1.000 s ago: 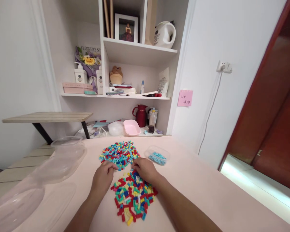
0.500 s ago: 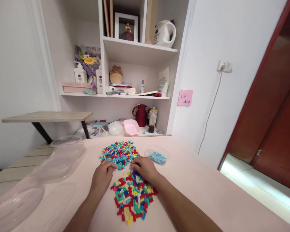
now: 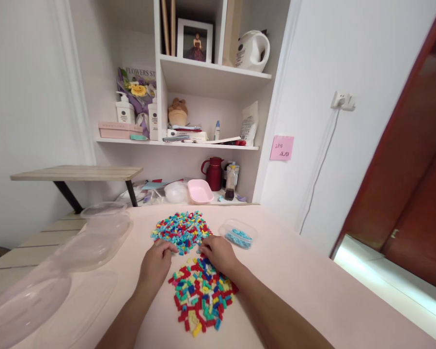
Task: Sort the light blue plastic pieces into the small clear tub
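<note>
Two heaps of small coloured plastic bricks lie on a pale pink table (image 3: 298, 286): a far heap (image 3: 180, 229) and a near heap (image 3: 200, 295). My left hand (image 3: 157, 264) rests knuckles-up between them, fingers curled, its tips at the far heap's near edge. My right hand (image 3: 218, 255) lies on the top of the near heap, fingers bent down among the bricks. What either hand pinches is hidden. A small clear tub (image 3: 239, 233) with light blue bricks stands just right of the far heap.
Several clear plastic containers and lids (image 3: 94, 242) lie stacked at the left. A white shelf unit (image 3: 210, 77) with bottles, a kettle and a photo frame stands behind. A pink tray (image 3: 199, 191) and a red jug (image 3: 213, 173) sit at the table's far end.
The hands barely shifted; the view swung slightly, sliding everything a little to the right. The fingers stay at the gap between the two heaps.
</note>
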The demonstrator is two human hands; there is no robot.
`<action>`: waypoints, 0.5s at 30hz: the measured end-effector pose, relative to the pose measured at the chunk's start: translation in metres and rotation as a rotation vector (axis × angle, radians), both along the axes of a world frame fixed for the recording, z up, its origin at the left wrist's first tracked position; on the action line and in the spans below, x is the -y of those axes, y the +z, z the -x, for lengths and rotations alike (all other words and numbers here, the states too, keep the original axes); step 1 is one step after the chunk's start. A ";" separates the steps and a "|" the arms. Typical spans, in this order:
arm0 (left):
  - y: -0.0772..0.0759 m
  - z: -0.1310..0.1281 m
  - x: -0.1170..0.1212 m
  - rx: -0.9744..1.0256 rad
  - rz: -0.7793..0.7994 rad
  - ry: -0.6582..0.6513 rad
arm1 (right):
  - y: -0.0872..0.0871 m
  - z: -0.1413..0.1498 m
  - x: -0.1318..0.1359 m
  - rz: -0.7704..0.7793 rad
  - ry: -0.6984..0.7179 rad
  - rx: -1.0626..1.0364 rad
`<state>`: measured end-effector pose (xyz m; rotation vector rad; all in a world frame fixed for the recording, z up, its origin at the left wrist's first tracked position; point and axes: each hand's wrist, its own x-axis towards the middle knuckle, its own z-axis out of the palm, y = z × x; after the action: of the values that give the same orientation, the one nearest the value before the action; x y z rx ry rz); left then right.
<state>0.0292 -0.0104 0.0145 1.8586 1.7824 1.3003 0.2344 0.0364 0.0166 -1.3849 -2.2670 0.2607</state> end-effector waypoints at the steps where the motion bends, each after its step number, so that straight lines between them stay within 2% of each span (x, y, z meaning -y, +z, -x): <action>1: 0.000 0.000 0.000 0.000 0.000 0.001 | 0.000 -0.001 -0.001 -0.001 -0.002 -0.025; 4: 0.000 0.000 0.000 -0.002 -0.003 -0.004 | 0.002 -0.006 -0.004 -0.037 0.005 -0.112; 8: -0.002 0.001 -0.001 0.003 -0.009 -0.006 | 0.011 -0.021 -0.007 -0.168 -0.014 -0.281; 11: -0.003 0.003 -0.002 0.004 -0.011 0.006 | 0.019 -0.040 -0.011 -0.255 -0.115 -0.404; 15: -0.004 0.006 -0.004 0.016 0.008 0.054 | 0.026 -0.065 -0.015 -0.330 -0.337 -0.460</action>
<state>0.0232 -0.0064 0.0108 1.8019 1.8390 1.3211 0.2993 0.0511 0.0422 -1.3381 -1.5933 0.0756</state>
